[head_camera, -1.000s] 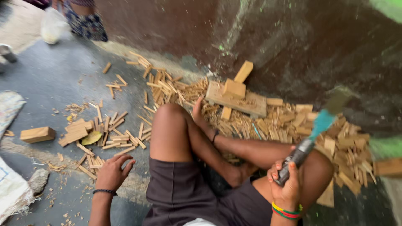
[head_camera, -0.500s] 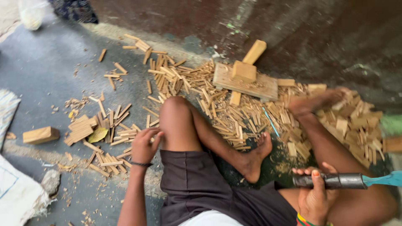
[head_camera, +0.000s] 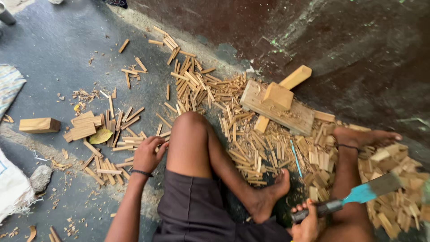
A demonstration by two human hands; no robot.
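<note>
On the grey floor, at about nine o'clock from the raised knee, the left hand (head_camera: pixel 147 154) is laid on a loose heap of split wood sticks (head_camera: pixel 112 134), its fingers curled narrow around one or two of them. At five o'clock, the right hand (head_camera: pixel 307 224) is closed tight on the dark handle of a chopping knife (head_camera: pixel 358 196), whose turquoise-painted blade is held flat and pointed away towards three o'clock, over a pile of short wood chips (head_camera: pixel 394 206). A flat wooden board (head_camera: pixel 286 112) with a block on it is seen at one o'clock, against the dark wall.

For the pick to go well, one stick should be pinched near its middle and lifted clear of its neighbours, and the blade is best kept low, turned away from the bare legs and feet.
</note>
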